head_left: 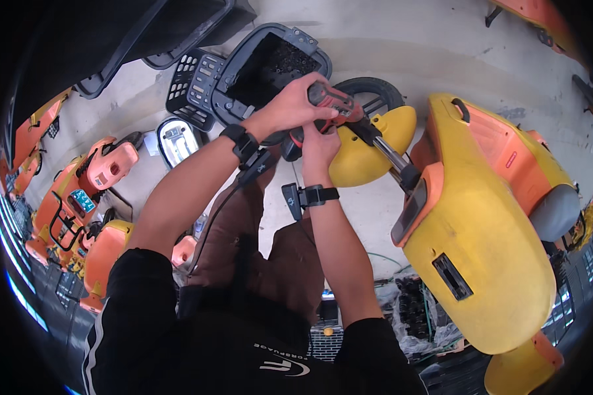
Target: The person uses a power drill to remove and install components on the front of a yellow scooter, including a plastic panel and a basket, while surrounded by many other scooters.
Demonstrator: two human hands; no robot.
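Note:
A red and black cordless power drill [342, 105] is held in both of my hands, out in front of me. My left hand [286, 105] is closed over the rear of its body. Below it, my right hand [320, 148] wraps round the handle, above the dark battery. The drill's front end points right, at the yellow front fender [374, 146] and the metal fork tube [390, 157] of a yellow and orange scooter [481, 263]. Whether the tip touches a screw is hidden. Behind the fender shows part of the black front wheel [379, 89].
A grey basket [221, 99] holding many small dark parts stands beyond my hands. Left of it lies a white-lined oval part [176, 141] on the floor. More orange scooters [99, 178] line the left side. Plastic-wrapped parts [415, 322] lie low at the right.

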